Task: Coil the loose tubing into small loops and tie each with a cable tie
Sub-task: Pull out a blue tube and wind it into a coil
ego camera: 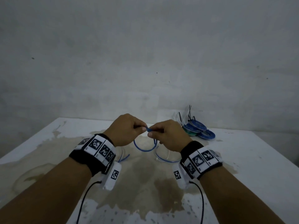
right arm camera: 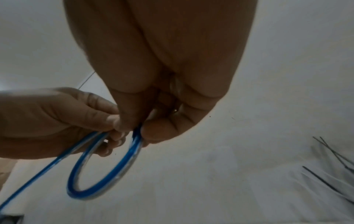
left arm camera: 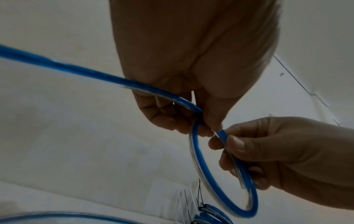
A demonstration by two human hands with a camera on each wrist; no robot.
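A length of blue tubing (ego camera: 144, 147) hangs in a small loop between both hands above the white table (ego camera: 242, 159). My left hand (ego camera: 129, 128) pinches the top of the loop (left arm camera: 199, 151), and the tube's long tail (left arm camera: 67, 68) runs back past that wrist. My right hand (ego camera: 165, 133) pinches the other side of the loop (right arm camera: 118, 166) with thumb and forefinger, and the cut end (left arm camera: 247, 184) lies along its fingers. The two hands' fingertips meet at the top of the loop.
Several tied blue and green coils (ego camera: 196, 129) lie stacked at the table's back right, with loose black cable ties (ego camera: 189, 114) beside them. More clear and blue tubing (ego camera: 163, 157) lies on the stained table under my hands. A grey wall stands behind.
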